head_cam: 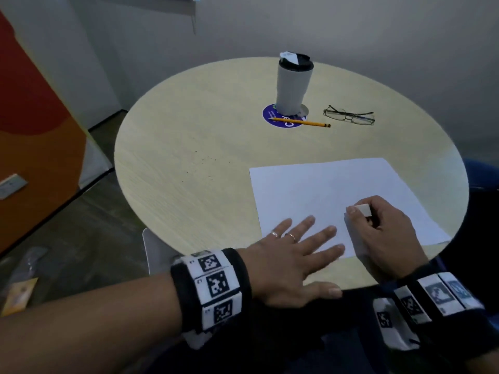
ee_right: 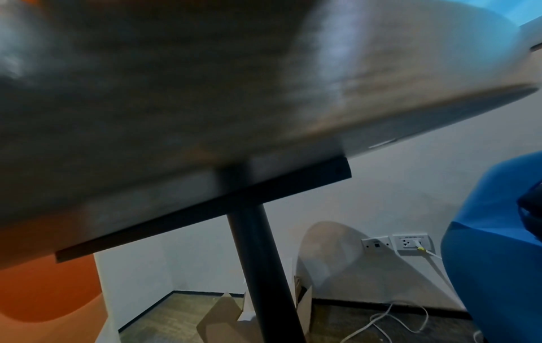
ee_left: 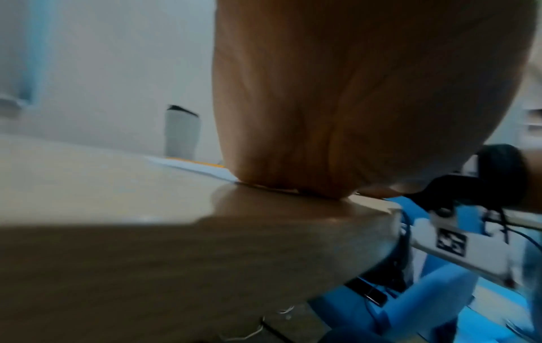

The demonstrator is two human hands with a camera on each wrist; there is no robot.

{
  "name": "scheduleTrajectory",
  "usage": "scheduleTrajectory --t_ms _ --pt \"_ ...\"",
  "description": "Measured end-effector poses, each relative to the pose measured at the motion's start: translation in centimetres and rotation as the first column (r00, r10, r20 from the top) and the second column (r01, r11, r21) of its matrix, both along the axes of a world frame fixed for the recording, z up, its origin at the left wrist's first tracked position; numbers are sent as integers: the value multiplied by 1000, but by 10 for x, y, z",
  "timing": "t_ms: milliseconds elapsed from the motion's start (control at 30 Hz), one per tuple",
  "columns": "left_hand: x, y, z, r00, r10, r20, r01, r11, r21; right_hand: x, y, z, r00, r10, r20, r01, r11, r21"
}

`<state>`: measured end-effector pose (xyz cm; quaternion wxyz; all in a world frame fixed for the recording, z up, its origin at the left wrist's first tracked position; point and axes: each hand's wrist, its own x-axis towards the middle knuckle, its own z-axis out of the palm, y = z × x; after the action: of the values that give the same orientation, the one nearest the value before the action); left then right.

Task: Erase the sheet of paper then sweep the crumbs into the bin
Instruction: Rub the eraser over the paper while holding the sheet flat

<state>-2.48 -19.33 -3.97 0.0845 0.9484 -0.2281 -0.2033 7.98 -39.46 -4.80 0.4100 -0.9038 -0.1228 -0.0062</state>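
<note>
The sheet of paper (head_cam: 332, 195) lies at about 4 o'clock on the round counter (head_cam: 189, 147). The left hand (head_cam: 294, 255) presses its near corner flat, fingers spread straight. The right hand (head_cam: 378, 225) pinches a white eraser (head_cam: 361, 209) against the sheet. Dark specks, probably crumbs (head_cam: 202, 163), are scattered at 9 o'clock. A pencil (head_cam: 299, 122) lies at 12 o'clock.

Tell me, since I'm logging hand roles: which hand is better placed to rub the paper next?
Right. The right hand already pinches the eraser over the paper, while the left hand lies flat, fingers pressing the sheet's near corner to steady it.
</note>
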Motion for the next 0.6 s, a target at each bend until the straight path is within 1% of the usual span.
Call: scheduleTrajectory --t_ms 33,100,167,200,233,267,300,333,367,400,433,467,533,600 --pt "2 10 2 998 62 -14 -61 998 20 1 -1 1 1000 8 -6 -8 1000 0" --pt "7 32 6 976 218 5 -218 972 87 2 -4 3 999 23 -26 -22 1000 2" --pt "13 47 11 927 375 19 -372 910 183 0 -5 5 998 29 -51 -29 999 14" --pt "15 48 15 905 426 16 -420 883 209 0 -5 5 997 33 -63 -32 999 24" --pt "17 43 17 901 434 8 -426 880 208 1 -6 6 997 39 -69 -37 999 30" --pt "17 32 19 924 383 10 -378 907 186 2 -6 6 997 43 -69 -41 999 27" --pt "16 18 20 961 276 32 -277 947 160 3 -6 7 997 47 -63 -45 999 22" --pt "14 5 18 990 132 58 -139 981 139 3 -7 7 997 48 -54 -47 999 19" --pt "11 -8 16 998 -9 67 1 992 127 3 -7 7 998 46 -47 -45 999 21" --pt "9 -17 12 993 -107 57 100 988 116 1 -7 6 998 44 -42 -43 999 27" --pt "9 -22 8 989 -146 38 141 984 104 0 -7 7 998 44 -43 -42 998 35" --pt "9 -21 6 989 -149 23 146 985 90 -1 -7 7 998 43 -47 -41 998 38" --pt "13 -10 8 993 -115 1 115 991 74 0 -7 7 998 43 -50 -42 999 26" --pt "21 12 12 999 -51 -21 52 994 99 4 -8 7 997 45 -62 -44 999 13"
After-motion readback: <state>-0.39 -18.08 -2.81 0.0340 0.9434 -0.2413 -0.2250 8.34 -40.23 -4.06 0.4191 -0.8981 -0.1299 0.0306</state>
